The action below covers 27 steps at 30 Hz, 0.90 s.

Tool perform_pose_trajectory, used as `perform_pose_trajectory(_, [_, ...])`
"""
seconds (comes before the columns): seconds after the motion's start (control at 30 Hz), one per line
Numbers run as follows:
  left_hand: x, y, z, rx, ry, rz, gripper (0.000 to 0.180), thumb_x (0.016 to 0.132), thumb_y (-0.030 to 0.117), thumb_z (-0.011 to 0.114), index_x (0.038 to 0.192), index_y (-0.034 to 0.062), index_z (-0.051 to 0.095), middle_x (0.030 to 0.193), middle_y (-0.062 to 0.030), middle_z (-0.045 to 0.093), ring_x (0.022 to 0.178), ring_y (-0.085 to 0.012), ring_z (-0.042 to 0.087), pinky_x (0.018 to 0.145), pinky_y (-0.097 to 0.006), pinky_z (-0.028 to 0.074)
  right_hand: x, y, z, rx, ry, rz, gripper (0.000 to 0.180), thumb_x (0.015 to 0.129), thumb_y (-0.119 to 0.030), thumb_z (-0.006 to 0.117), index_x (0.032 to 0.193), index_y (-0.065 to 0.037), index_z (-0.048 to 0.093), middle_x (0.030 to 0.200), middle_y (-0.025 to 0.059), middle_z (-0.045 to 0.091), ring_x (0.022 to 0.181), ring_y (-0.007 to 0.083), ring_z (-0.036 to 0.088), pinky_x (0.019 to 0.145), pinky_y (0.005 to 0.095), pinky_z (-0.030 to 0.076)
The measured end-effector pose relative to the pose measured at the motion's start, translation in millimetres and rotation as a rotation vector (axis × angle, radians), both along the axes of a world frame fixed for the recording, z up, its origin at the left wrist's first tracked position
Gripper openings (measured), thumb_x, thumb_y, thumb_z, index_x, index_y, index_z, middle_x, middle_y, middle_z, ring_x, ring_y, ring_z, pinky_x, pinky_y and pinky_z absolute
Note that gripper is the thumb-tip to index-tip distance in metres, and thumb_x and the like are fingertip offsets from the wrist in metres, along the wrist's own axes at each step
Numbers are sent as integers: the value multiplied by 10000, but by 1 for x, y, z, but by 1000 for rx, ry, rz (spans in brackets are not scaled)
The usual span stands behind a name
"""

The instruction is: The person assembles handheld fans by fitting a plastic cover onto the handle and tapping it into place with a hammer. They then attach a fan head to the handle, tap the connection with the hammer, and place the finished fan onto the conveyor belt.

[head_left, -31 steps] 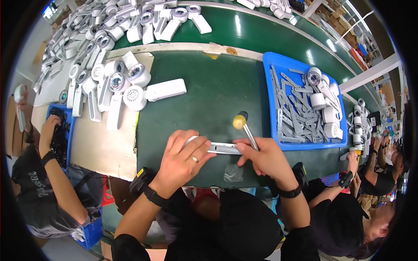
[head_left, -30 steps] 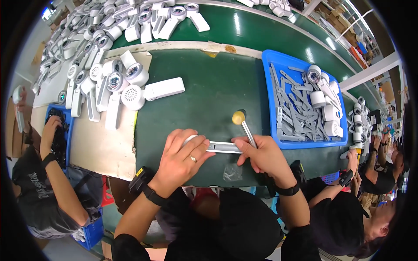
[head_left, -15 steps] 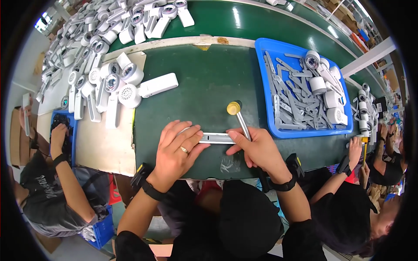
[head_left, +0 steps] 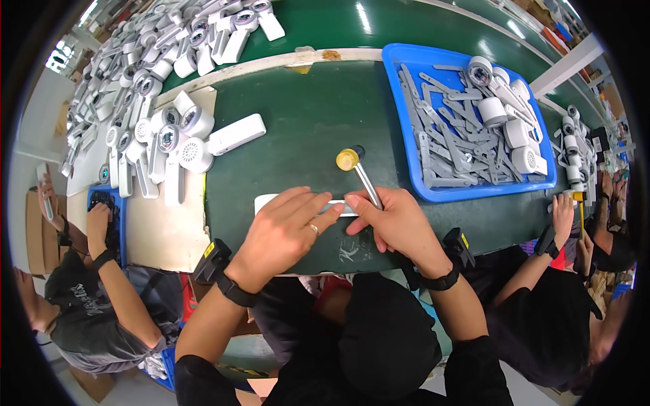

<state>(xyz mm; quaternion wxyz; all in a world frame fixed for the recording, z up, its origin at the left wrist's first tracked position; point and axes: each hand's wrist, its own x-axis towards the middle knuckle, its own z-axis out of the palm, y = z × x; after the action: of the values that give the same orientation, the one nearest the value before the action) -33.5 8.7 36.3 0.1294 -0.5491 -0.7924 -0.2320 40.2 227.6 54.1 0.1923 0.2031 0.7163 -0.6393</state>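
Left hand (head_left: 284, 230) lies palm down, fingers spread flat and pressing on a long white plastic strip (head_left: 271, 201), which lies on the dark green table (head_left: 291, 128) with its long axis running left to right; one end pokes out past the fingers to the left. Right hand (head_left: 396, 223) is closed around the metal shaft of a small mallet (head_left: 359, 172), whose round yellow head points away from the person and slightly left, just beyond the fingertips. Compared with half a second earlier, both hands sit in much the same pose, the fingertips nearly meeting over the strip, and the mallet is still raised at the same slant.

Beyond the right hand sits a shallow blue tray (head_left: 406, 128) holding flat grey strips and white cylindrical parts. Beyond the left hand, on a pale sheet (head_left: 162, 230), lie white handheld fans (head_left: 179, 145) with round grilles. Another person's hand (head_left: 562, 213) works further to the right.
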Motion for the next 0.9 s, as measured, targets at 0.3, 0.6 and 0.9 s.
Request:
perform_pose_trajectory(0.3, [2,7,3,46,-34,-2,221,829,93,826,1047,82,794,1010,-81,753,867,-258,732,905,-428,621,47,23,3,69,212,-156,379,1088,-295,600,1328,-6,652,726,-6,655,532,13,448,494,199,341])
perform_pose_trajectory(0.6, [1,8,2,50,-7,6,231,821,95,839,1048,91,798,1016,-75,757,859,-247,731,893,-418,624,77,24,-3,506,570,-203,304,1081,-173,606,1329,3,618,849,14,645,588,59,483,552,240,420])
perform_pose_trajectory(0.9, [1,9,0,53,-6,-3,236,814,96,845,1044,81,796,1009,-77,756,850,-245,731,892,-418,623,81,20,7,897,664,-7,355,957,-28,720,1310,-38,687,762,101,512,621,235,529,583,344,436])
